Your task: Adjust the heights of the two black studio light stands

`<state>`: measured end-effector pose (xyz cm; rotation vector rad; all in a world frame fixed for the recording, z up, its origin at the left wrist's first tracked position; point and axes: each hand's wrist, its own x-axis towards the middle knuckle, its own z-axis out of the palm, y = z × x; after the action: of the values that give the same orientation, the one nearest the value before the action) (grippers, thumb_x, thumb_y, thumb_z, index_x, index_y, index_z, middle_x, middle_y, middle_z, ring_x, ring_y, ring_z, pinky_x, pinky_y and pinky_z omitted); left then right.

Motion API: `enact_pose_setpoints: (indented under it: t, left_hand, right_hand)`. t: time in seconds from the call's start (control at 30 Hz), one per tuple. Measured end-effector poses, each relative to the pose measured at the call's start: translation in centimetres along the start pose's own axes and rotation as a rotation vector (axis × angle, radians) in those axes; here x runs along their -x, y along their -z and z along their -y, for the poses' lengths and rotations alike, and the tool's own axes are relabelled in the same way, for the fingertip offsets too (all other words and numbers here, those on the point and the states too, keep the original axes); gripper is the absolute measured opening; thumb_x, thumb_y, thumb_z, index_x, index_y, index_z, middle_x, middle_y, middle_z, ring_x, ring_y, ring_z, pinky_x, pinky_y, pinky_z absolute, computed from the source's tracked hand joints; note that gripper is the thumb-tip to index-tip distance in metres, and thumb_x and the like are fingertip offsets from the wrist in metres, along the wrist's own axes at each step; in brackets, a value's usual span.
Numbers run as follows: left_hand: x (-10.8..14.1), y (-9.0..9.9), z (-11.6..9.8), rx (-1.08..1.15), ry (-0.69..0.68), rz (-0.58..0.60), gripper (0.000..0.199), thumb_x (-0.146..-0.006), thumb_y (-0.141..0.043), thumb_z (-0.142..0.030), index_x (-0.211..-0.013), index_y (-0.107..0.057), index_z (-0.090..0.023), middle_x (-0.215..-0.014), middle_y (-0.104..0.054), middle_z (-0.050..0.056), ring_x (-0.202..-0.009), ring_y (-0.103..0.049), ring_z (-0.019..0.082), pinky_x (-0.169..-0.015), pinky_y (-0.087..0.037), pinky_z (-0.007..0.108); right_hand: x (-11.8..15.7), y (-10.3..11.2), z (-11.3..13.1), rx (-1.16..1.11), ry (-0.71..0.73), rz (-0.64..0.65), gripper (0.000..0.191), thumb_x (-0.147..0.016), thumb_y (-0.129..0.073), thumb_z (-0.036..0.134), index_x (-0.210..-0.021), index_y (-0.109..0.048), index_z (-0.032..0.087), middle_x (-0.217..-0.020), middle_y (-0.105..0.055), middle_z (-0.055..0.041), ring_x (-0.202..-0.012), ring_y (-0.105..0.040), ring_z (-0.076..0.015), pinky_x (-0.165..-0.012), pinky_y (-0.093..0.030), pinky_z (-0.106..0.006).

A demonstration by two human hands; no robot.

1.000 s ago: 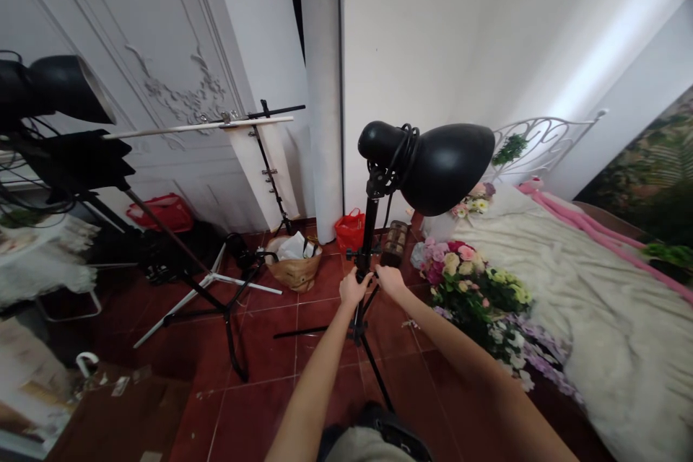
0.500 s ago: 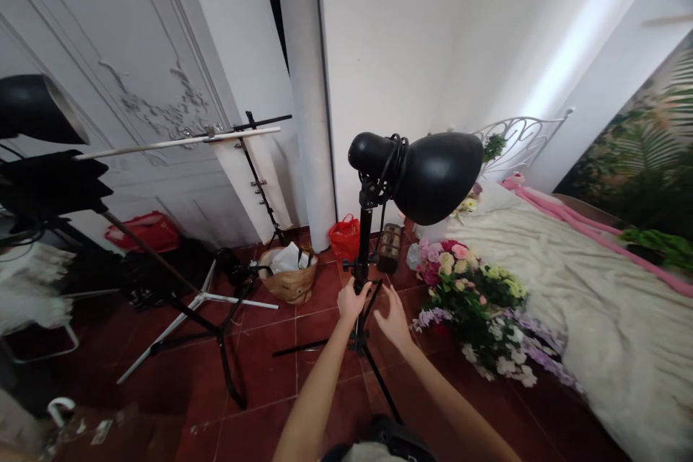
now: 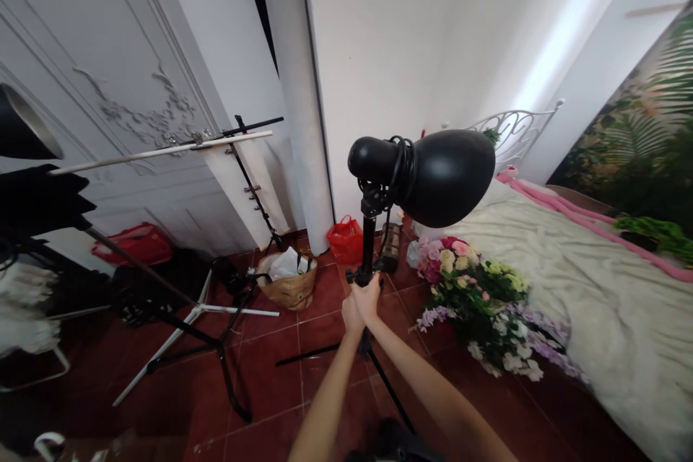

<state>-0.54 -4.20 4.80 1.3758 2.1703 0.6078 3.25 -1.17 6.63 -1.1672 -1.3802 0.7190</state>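
In front of me a black studio lamp (image 3: 441,177) sits on top of a black light stand (image 3: 368,242). Its cable (image 3: 401,167) is coiled round the neck of the lamp. My left hand (image 3: 351,319) is wrapped round the stand's pole, low down. Just above it my right hand (image 3: 369,297) is closed round the same pole, right below the clamp knob (image 3: 356,276). The two hands touch and hide the part of the pole between them. Spread legs (image 3: 393,391) of the stand rest on the red tiles.
Artificial flowers (image 3: 460,267) lie to the right, beside a bed with a pale cover (image 3: 568,289). Behind the stand are a red bag (image 3: 345,240) and a wicker basket (image 3: 289,289). More stands with white legs (image 3: 200,309) crowd the left.
My right hand, open beside the stand before, has come in and closed on the pole. My left hand has moved slightly down and stays on the pole. The view has shifted a little.
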Motion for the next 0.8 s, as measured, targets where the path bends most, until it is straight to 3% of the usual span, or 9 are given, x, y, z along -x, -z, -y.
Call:
enact_pose_setpoints:
  t: [0.07,0.23,0.37,0.57,0.8]
  left_hand:
    - [0.2,0.1,-0.1,-0.055,-0.043,-0.003,0.026,-0.085,-0.047,-0.024,-0.101,-0.065,-0.016,-0.094,-0.069,0.016,-0.093,-0.065,0.025,-0.078,-0.046,0.028]
    - [0.9,0.6,-0.3,-0.025,-0.109,-0.027,0.029,-0.083,-0.050,-0.031,-0.107,-0.062,-0.018,-0.100,-0.069,0.014,-0.097,-0.064,0.025,-0.076,-0.045,0.027]
    - [1.0,1.0,-0.6,0.058,-0.140,-0.033,0.032,-0.081,-0.052,-0.032,-0.110,-0.061,-0.020,-0.097,-0.070,0.011,-0.095,-0.064,0.024,-0.075,-0.046,0.026]
    - [0.0,1.2,-1.2,0.169,-0.135,0.009,0.028,-0.076,-0.058,-0.029,-0.099,-0.067,-0.016,-0.091,-0.071,0.013,-0.089,-0.066,0.025,-0.073,-0.047,0.027]
    - [-2.6,-1.0,-1.8,0.571,-0.229,-0.047,0.024,-0.070,-0.061,-0.028,-0.086,-0.068,-0.010,-0.080,-0.072,0.011,-0.078,-0.066,0.022,-0.065,-0.048,0.026]
  right_hand:
    - [-0.4,0.8,-0.2,-0.040,-0.064,-0.012,0.046,-0.071,-0.054,0.029,-0.114,-0.043,0.015,-0.091,-0.065,-0.0089,-0.081,-0.062,-0.0194,-0.076,-0.050,-0.032]
    - [-1.3,2.6,0.6,-0.095,-0.062,0.126,0.044,-0.063,-0.058,0.024,-0.105,-0.046,0.018,-0.078,-0.063,-0.0012,-0.067,-0.059,-0.0159,-0.064,-0.049,-0.027]
    - [-2.4,2.8,3.6,-0.113,-0.064,0.042,0.048,-0.062,-0.060,0.025,-0.108,-0.046,0.018,-0.080,-0.065,-0.0012,-0.070,-0.060,-0.0162,-0.066,-0.049,-0.027]
    - [-4.2,2.8,9.4,-0.092,-0.113,-0.125,0.040,-0.061,-0.067,0.031,-0.095,-0.052,0.018,-0.077,-0.066,-0.0036,-0.069,-0.061,-0.0182,-0.066,-0.049,-0.029]
    - [-6.5,4.0,12.6,-0.137,0.038,-0.094,0.036,-0.061,-0.068,0.027,-0.092,-0.051,0.019,-0.084,-0.065,-0.0016,-0.075,-0.059,-0.0157,-0.072,-0.047,-0.028]
